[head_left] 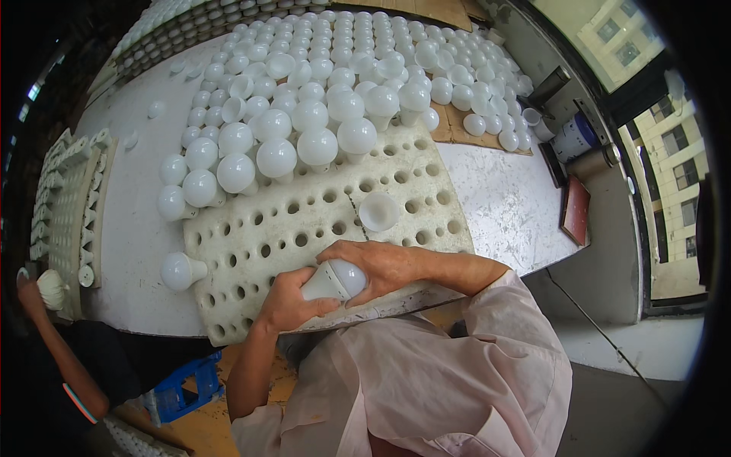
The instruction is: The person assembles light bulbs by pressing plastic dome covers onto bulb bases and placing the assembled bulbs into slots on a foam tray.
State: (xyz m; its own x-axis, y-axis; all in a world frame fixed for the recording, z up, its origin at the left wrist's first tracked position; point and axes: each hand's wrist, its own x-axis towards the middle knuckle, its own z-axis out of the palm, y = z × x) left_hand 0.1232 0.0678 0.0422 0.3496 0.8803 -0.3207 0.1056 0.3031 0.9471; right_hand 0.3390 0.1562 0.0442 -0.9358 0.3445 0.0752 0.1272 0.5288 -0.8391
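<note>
Lying between left hand (288, 302) and right hand (381, 264) is a bulb (333, 280) (sideways).

The light bulb (333, 281) was just below the middle of the frame, held up on its side and slightly tilted. Its white, tapered body (321, 285) pointed to the lower left, the narrow end partly hidden under fingers, with small dark marks near the wide rim. The rounded dome (349, 277) faced right and a little upward, milky and smooth, with a pale bluish sheen; its far edge was covered. Dome and body met along a slanting seam, though whether they were fully joined could not be told.
</note>
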